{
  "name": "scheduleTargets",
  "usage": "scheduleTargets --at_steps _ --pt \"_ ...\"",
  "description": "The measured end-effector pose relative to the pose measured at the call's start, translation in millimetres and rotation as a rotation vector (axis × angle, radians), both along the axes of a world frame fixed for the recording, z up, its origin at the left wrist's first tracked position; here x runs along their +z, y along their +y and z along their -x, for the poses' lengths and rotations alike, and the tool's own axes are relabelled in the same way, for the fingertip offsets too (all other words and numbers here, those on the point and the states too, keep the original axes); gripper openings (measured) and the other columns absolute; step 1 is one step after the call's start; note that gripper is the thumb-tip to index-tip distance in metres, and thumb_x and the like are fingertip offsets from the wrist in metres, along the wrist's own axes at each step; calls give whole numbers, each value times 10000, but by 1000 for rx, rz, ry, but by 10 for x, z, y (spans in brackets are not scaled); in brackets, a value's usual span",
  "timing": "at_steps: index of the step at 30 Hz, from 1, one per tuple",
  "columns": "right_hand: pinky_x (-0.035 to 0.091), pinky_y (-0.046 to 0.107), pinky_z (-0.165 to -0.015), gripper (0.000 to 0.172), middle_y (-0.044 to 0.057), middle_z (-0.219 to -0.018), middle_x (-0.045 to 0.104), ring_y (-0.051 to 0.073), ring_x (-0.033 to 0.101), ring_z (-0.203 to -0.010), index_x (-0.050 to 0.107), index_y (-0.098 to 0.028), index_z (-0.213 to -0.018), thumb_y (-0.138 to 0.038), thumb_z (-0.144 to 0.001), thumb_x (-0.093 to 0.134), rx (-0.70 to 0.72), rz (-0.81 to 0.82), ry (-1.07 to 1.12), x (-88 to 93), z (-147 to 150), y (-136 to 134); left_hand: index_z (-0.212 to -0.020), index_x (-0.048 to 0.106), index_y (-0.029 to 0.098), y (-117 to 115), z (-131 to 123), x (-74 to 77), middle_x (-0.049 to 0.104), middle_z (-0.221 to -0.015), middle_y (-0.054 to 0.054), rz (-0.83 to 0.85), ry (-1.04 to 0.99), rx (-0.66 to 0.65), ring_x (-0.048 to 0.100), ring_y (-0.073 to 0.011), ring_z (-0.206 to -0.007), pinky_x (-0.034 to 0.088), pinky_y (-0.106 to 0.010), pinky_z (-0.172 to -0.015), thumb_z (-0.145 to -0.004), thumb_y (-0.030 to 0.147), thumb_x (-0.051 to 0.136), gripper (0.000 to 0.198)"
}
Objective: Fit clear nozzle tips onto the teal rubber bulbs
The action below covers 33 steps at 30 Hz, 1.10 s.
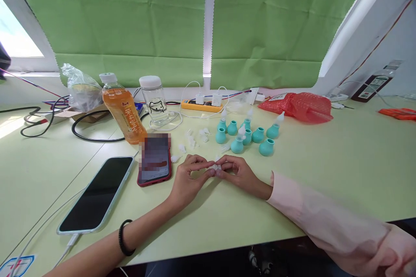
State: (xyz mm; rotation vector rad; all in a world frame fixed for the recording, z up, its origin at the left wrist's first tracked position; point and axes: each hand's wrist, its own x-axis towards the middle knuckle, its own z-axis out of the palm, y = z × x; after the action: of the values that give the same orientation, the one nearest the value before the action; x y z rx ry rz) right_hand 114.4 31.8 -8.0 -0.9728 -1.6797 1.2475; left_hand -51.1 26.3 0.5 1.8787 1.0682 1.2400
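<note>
My left hand point(188, 177) and my right hand point(238, 172) meet on the pale green table point(325, 173). Both pinch a small clear plastic piece point(215, 167) between their fingertips. My left wrist wears a black band. My right arm is in a pink sleeve. Just beyond the hands stand several teal rubber bulbs point(247, 135), some fitted with clear tips. Loose clear tips point(195, 139) lie scattered to the left of the bulbs.
A red phone point(154, 160) and a larger black-screened phone point(97, 194) on a cable lie at left. An orange drink bottle point(123, 110), a clear jar point(154, 99), a power strip point(201, 104), cables and a red bubble bag point(297, 106) line the back.
</note>
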Motion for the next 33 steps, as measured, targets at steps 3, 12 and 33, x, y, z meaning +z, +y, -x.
scheduleTargets --at_steps 3,12,33 --pt "451 296 -687 255 30 -709 620 167 594 -742 521 -171 -823 -351 -664 605 -2 5 -1 -1 0 -2 -841 663 244 -21 2 14 594 -777 -31 -58 50 14 480 -169 -788 403 -305 -709 -704 249 586 157" --pt "466 314 -696 244 31 -696 617 148 593 -680 517 -174 -809 -358 -670 599 5 -18 4 4 17 -28 -783 673 220 7 17 -13 655 -766 -34 -170 48 35 459 -185 -792 403 -329 -704 -694 244 603 115" --pt "471 314 -698 232 24 -683 642 164 620 -694 518 -170 -768 -332 -641 626 34 84 146 -12 19 -5 -886 639 189 -16 23 44 603 -815 -64 -345 228 -33 460 -179 -783 416 -326 -688 -762 157 480 203"
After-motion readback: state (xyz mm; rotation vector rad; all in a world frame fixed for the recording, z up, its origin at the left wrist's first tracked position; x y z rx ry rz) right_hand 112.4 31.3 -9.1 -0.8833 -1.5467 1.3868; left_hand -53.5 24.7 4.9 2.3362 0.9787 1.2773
